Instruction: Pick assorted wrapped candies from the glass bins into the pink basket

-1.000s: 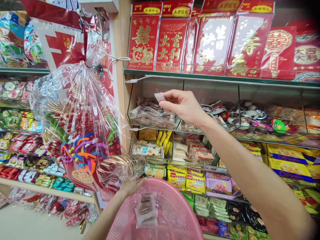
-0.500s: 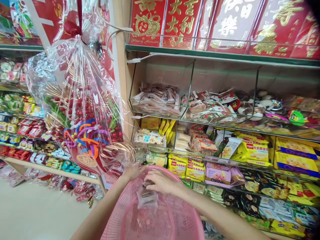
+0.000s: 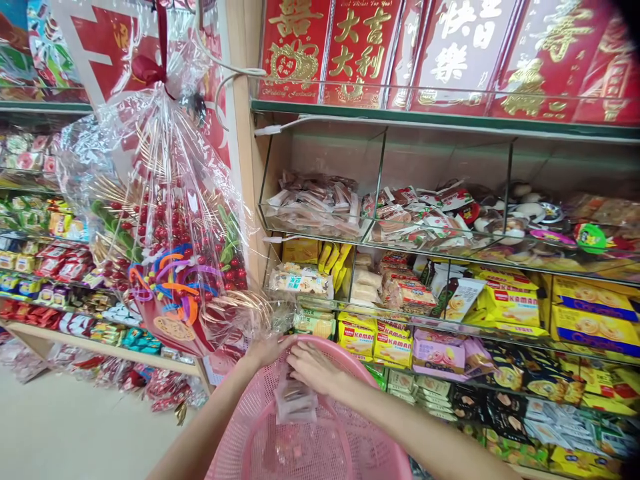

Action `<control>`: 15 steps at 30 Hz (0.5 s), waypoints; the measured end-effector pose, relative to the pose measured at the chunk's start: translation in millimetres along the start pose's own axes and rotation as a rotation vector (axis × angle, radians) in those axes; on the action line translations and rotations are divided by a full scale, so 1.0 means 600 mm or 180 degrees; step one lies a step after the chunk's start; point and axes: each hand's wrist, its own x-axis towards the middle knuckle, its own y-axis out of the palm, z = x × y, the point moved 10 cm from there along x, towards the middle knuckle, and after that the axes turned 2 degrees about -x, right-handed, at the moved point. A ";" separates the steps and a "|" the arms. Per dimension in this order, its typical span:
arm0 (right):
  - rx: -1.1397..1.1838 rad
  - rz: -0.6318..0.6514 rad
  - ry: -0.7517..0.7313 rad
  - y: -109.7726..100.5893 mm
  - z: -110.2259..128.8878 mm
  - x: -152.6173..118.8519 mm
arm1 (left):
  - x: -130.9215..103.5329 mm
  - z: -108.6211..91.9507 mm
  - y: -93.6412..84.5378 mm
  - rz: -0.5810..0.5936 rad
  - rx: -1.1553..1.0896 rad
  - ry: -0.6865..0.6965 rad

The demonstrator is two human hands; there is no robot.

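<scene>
A pink plastic mesh basket (image 3: pixel 380 417) is in front of me at the bottom of the view, tilted so that I look into it. My left hand (image 3: pixel 267 352) is closed on its far rim, fingers partly hidden. Just inside that rim, my right hand (image 3: pixel 317 369) reaches in from the right with fingers stretched out. It lies over a small bunch of clear-wrapped brown snack packets (image 3: pixel 296 403) against the basket's inner wall. The fingertips' underside is hidden, so contact with the packets is hard to judge.
A wrapped bouquet (image 3: pixel 175 253) hangs left of the basket, close to my left hand. Shelves with glass dividers hold wrapped snacks (image 3: pixel 320 200) and yellow packs (image 3: pixel 356 339). Red gift envelopes (image 3: pixel 295 50) stand on top. A white cable (image 3: pixel 227 77) hangs by the post.
My right hand's fingers have straightened and lie flatter over the packets, which rest in the basket. My left hand stays at the rim. The whole view has shifted slightly down.
</scene>
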 end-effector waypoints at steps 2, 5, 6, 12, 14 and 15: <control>0.0012 -0.0011 0.0049 -0.001 -0.003 -0.002 | 0.001 0.003 -0.001 -0.0041 -0.0098 -0.0062; 0.0008 -0.0063 0.0087 -0.008 -0.005 -0.005 | 0.001 0.013 -0.004 -0.0157 -0.0307 -0.0249; -0.0004 -0.0084 0.0089 -0.012 -0.004 -0.006 | 0.000 0.015 -0.006 -0.0190 -0.0344 -0.0292; -0.0181 -0.0357 -0.0146 -0.118 0.022 -0.020 | -0.006 0.003 -0.021 -0.0304 -0.0327 -0.0162; -0.0237 -0.0584 -0.0329 -0.197 0.038 -0.024 | -0.010 0.004 -0.035 -0.0519 -0.0562 -0.0224; -0.0255 -0.0742 -0.0414 -0.243 0.045 -0.026 | -0.013 0.007 -0.044 -0.0677 -0.0726 -0.0274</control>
